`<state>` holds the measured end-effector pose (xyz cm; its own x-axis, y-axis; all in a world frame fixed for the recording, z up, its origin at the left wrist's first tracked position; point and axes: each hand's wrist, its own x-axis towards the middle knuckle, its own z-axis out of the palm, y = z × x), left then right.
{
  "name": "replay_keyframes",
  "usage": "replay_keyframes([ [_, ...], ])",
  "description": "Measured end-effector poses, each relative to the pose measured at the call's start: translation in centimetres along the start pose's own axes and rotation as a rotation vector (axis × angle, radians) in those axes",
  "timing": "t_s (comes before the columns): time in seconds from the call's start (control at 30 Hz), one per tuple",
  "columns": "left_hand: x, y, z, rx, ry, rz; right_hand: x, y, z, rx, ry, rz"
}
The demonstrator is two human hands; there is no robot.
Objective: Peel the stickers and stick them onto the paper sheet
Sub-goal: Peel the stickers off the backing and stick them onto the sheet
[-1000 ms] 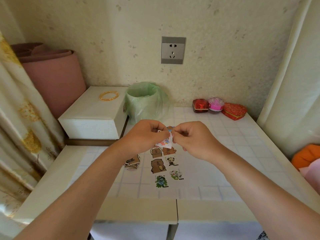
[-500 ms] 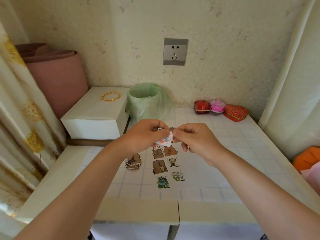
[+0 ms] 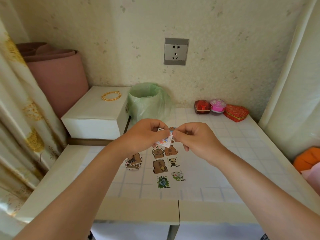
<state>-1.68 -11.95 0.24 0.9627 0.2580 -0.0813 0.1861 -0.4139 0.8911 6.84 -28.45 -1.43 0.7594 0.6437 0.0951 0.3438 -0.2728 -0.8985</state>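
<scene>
We see left hand (image 3: 145, 134) and right hand (image 3: 195, 139) both pinching one sticker (image 3: 164, 140) above the paper sheet's (image 3: 192, 170) far end, hiding part of it. Six stuck stickers (image 3: 160, 166) show nearer. One loose pile (image 3: 134, 161) left. Far: one green-bagged bin (image 3: 149, 101), one white box (image 3: 97, 115), three trinket boxes (image 3: 217, 105).

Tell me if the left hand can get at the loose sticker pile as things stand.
Probably yes: the sticker pile lies uncovered on the table, close to the left hand. But that hand and the right hand both pinch a sticker, so it would have to let go first.
</scene>
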Motion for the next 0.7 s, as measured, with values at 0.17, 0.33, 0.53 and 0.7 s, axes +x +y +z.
replay_keyframes([
  [0.17, 0.0, 0.0, 0.1, 0.016, -0.01, 0.01, -0.1, 0.0, 0.1, -0.066, 0.011, -0.047],
  [0.33, 0.0, 0.0, 0.3, 0.011, 0.001, 0.015, -0.3, -0.2, 0.2, -0.049, 0.007, -0.054],
  [0.53, 0.0, -0.1, 0.5, -0.074, 0.032, 0.029, 0.1, 0.2, 0.1, 0.049, 0.024, -0.017],
  [0.7, 0.3, -0.6, 1.5, 0.065, 0.302, 0.151, 0.2, 0.2, -0.1, 0.057, 0.069, -0.008],
])
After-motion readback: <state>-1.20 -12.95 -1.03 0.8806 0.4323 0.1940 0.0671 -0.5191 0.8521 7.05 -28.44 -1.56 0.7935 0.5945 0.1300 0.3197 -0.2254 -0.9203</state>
